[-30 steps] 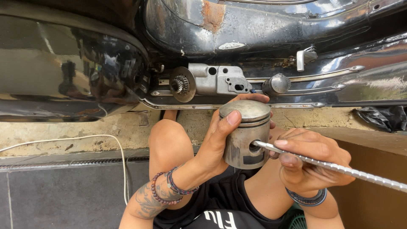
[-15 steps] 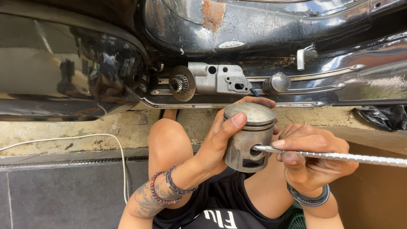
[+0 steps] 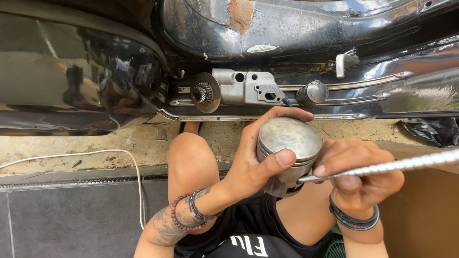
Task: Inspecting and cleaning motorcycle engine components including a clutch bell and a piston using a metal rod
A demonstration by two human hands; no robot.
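Note:
My left hand (image 3: 256, 160) grips a grey metal piston (image 3: 288, 153), thumb on its flat round crown and fingers wrapped behind its skirt. My right hand (image 3: 356, 174) holds a long ridged metal file (image 3: 392, 166) that runs off to the right edge. The file's thin tip lies against the piston's side, below the crown. Both hands hover above my knees, just below the black scooter body (image 3: 287, 52). Beaded bracelets circle each wrist.
On the scooter's underside sit a grey metal bracket (image 3: 246, 87) with holes, a small toothed gear (image 3: 204, 92) and a round knob (image 3: 313, 92). A white cable (image 3: 114, 157) loops over the concrete ledge. Dark floor tiles lie at lower left, a black bag (image 3: 430, 130) at right.
The piston has been tilted so its crown now faces the camera more. My right hand and the file have shifted slightly to the right and upward.

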